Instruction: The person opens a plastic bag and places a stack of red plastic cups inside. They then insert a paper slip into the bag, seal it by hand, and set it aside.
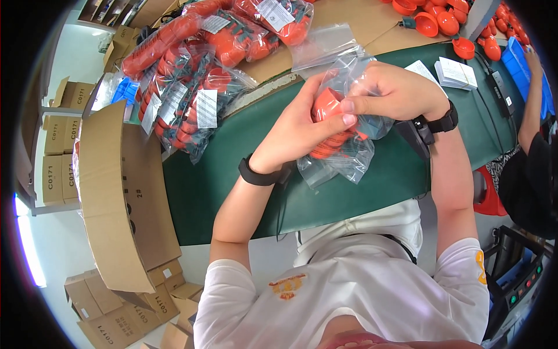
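Observation:
Over the green table mat (232,192), both hands hold one clear plastic bag (349,166) with a stack of orange cup-shaped plastic parts (326,104) in it. My left hand (302,125) is closed round the bag's left side, its thumb lying across the orange parts. On the other side, my right hand (401,90) grips the bag's upper part, with the thumb pressing near the left thumb. Part of the right fingers is hidden by the hand itself. Beyond the hands lie flat clear bags (325,46).
Filled bags of orange parts (186,99) with white labels pile up at the far left. An open carton (148,198) stands at the table's left end. Far right are loose orange cups (427,24), white slips (456,72), a blue tray (523,72) and another person's arm (530,110).

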The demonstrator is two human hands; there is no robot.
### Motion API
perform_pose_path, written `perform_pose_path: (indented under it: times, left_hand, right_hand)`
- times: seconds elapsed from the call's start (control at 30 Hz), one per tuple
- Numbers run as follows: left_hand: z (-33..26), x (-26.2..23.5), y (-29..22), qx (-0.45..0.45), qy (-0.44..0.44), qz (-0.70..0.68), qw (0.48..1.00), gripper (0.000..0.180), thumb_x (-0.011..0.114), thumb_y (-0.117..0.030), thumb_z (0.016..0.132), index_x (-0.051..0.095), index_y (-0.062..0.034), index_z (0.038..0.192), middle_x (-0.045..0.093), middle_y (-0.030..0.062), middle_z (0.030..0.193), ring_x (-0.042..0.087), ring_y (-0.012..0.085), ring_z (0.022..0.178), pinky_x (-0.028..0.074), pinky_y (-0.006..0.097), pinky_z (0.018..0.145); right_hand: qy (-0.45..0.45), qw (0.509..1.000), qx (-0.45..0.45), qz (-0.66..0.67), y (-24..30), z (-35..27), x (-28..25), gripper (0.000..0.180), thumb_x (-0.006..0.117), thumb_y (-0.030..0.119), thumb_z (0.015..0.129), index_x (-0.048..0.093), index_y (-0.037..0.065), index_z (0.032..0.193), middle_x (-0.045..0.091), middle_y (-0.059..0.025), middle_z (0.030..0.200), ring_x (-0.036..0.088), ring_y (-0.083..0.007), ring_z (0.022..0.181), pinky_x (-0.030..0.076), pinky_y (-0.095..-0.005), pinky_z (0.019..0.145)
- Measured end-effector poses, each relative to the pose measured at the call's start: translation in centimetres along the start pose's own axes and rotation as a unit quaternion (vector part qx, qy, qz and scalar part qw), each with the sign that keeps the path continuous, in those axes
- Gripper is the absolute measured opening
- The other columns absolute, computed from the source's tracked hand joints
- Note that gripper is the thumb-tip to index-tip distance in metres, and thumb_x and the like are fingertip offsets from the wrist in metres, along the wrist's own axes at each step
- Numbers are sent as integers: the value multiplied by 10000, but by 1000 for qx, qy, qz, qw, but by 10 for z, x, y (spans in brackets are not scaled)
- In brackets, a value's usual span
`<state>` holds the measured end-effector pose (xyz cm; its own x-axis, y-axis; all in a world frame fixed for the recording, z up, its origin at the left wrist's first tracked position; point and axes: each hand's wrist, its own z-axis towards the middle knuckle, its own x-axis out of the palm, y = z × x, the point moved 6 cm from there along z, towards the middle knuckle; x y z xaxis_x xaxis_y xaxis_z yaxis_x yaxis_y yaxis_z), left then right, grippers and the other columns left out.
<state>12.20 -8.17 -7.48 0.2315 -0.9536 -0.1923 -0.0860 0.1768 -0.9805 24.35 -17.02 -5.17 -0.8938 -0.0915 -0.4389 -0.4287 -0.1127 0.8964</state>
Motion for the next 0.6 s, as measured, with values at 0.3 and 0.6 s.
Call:
perform_pose_path:
  times: [0.3,0.6]
  left_hand:
    - [6,-13,4,3,-51,-91,995,766,790,-224,867,364,23,1454,623,101,1146,594,132,1036,492,294,923]
    - [-3,-70,-9,102,-277,-244,924,614,679,-272,961,385,6,1422,617,116,1192,632,177,1052,548,321,861]
  right_hand:
    - [-361,923,-112,-70,5,-9,-47,300,729,322,919,694,29,862,622,18,713,481,-54,625,394,-223,580]
    - [-203,946,-10,254,-19,25,11,716,751,231,887,386,33,1471,645,-107,1146,625,-137,1001,500,-293,866]
